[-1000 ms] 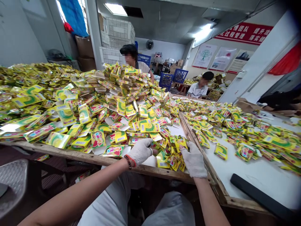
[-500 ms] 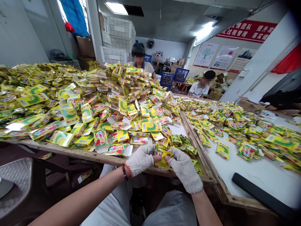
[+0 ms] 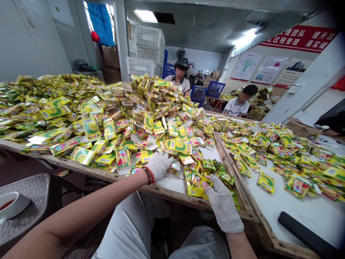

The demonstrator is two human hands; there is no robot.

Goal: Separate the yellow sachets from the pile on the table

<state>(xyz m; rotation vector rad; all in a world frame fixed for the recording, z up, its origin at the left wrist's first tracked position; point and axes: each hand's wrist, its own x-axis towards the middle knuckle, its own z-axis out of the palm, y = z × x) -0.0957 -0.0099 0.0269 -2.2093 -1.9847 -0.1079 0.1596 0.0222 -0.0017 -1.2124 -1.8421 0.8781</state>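
My left hand (image 3: pixel 158 167), in a white knit glove with bare fingertips, is over the front of a pile of small yellow-green boxes (image 3: pixel 122 158). Its bent fingers close on a small box (image 3: pixel 176 166) with a pale flap; the fingertips are partly hidden. My right hand (image 3: pixel 221 203), gloved likewise, pinches a yellow packet (image 3: pixel 199 180) between thumb and fingers. That packet is low over the table's front corner, above other yellow packaging (image 3: pixel 191 185). Green glossy packets (image 3: pixel 225 176) lie just beyond the right hand.
A wooden rim (image 3: pixel 172 194) edges the table, and a divider (image 3: pixel 229 162) parts it from a white table (image 3: pixel 269 205) with more boxes and a black bar (image 3: pixel 304 230). A cup (image 3: pixel 14 205) stands on a stool at left. Two people sit beyond the piles.
My left hand has left the yellow packet that both hands held and moved left onto a box in the pile. The right hand keeps the packet. The view has swung slightly left.
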